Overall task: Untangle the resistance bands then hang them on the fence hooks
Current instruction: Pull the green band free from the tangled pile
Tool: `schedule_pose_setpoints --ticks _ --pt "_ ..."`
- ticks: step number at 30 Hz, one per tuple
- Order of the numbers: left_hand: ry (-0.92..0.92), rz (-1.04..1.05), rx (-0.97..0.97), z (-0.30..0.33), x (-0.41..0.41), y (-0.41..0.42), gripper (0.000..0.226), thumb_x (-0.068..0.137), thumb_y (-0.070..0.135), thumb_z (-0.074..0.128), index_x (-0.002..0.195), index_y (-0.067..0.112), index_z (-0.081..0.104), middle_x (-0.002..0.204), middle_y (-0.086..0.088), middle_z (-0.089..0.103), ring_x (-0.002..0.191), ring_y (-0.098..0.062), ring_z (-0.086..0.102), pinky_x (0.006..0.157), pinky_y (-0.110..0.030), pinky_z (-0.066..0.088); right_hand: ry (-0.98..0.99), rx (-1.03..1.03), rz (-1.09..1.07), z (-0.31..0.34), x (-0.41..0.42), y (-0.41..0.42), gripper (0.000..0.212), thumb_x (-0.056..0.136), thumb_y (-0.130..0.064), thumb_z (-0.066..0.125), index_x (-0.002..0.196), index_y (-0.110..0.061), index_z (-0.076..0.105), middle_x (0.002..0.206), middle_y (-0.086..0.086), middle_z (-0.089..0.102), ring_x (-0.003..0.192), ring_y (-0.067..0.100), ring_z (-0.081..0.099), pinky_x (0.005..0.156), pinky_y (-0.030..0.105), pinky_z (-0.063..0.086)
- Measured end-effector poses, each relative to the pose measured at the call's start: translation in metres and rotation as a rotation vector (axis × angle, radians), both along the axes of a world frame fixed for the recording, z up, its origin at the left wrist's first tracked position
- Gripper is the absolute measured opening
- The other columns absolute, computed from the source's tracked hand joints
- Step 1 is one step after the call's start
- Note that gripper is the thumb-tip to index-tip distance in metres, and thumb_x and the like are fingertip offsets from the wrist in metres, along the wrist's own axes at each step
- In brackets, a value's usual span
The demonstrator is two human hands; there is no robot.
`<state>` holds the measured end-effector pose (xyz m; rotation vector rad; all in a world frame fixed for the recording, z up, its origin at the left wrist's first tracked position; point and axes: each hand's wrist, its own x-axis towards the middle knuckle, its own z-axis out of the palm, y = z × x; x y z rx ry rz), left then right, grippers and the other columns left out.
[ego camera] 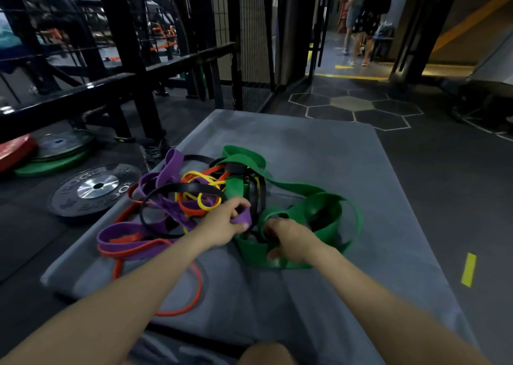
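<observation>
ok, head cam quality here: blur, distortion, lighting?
Head view: dim gym light; right hand motion-blurred on the wide green rubber band; left hand sharper, pinching the purple rubber band; black fence frame bows with wide-angle distortion.

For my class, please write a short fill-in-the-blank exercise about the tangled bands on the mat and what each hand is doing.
1. The left hand pinches a loop of the wide ____ rubber band.
2. The right hand grips the broad ____ rubber band.
3. The tangled bands lie on a padded ____ mat.
4. Left of the mat lies a round black ____ plate.

Missing words: purple; green; grey; weight
</observation>
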<state>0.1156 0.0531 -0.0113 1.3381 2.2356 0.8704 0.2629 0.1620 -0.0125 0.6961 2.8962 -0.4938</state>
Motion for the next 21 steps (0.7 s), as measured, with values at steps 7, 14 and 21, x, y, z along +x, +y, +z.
schedule_pose_setpoints --ticks 7,14,21 --pt "0.492 0.144 -0.016 0.036 -0.032 -0.033 0.047 0.085 0.015 0.056 0.131 0.015 0.048 0.132 -0.007 0.053 0.119 -0.028 0.052 0.097 -0.037 0.042 0.372 0.08 -0.162 0.018 0.007 0.015 0.029 0.079 -0.016 0.064 0.108 -0.015 0.063 0.113 0.011 0.065 0.107 0.032 0.059 0.083 0.035 0.048" --pt "0.655 0.103 -0.21 0.037 -0.028 -0.054 0.046 0.08 0.016 0.057 0.125 0.026 0.051 0.122 0.0 0.055 0.118 -0.022 0.049 0.086 -0.041 0.05 0.64 0.148 -0.52 0.044 0.019 0.059 0.019 0.083 -0.012 0.064 0.1 -0.005 0.059 0.103 0.016 0.062 0.095 0.037 0.057 0.07 0.039 0.047" --pt "0.73 0.071 -0.085 0.034 -0.014 -0.03 0.03 0.087 0.035 0.054 0.114 0.022 0.058 0.12 0.002 0.045 0.117 -0.018 0.041 0.092 -0.03 0.039 0.065 0.364 -0.4 0.039 0.023 0.051 0.051 0.083 -0.045 0.064 0.115 -0.008 0.052 0.121 0.009 0.049 0.117 0.03 0.043 0.092 0.039 0.041"
